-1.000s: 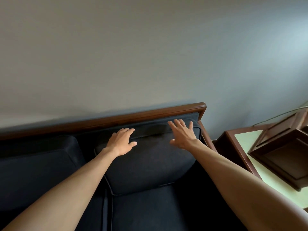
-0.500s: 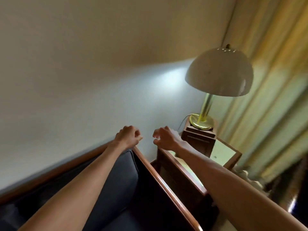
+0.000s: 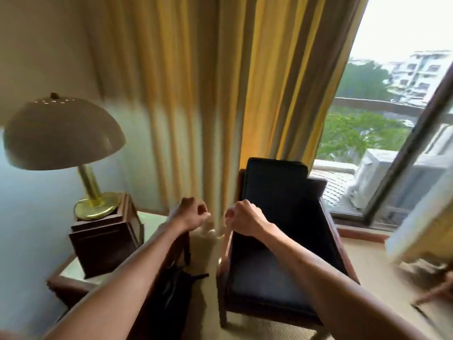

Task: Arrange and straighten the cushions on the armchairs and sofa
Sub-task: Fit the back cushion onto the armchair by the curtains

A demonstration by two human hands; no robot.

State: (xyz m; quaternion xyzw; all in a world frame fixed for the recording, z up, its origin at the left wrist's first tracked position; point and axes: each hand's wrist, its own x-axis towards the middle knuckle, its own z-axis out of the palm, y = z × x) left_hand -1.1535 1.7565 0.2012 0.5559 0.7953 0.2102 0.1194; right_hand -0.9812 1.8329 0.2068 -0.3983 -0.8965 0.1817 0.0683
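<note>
1. Fingers [image 3: 204,212] of the left hand [image 3: 190,213] are curled into a loose fist, holding nothing.
2. Right hand [image 3: 245,218] does the same, fingers tucked in and empty, hovering over the armchair [image 3: 282,266] at its near arm.
3. Back cushion [image 3: 275,185] stands upright against the chair back, poking above the frame; seat cushion [image 3: 264,278] lies flat below.
4. Left of the hands, a desk [image 3: 73,268] carries a wooden box with a domed lamp [image 3: 63,133] on top.
5. Yellow curtain [image 3: 220,82] hangs behind, window [image 3: 382,114] to the right.
</note>
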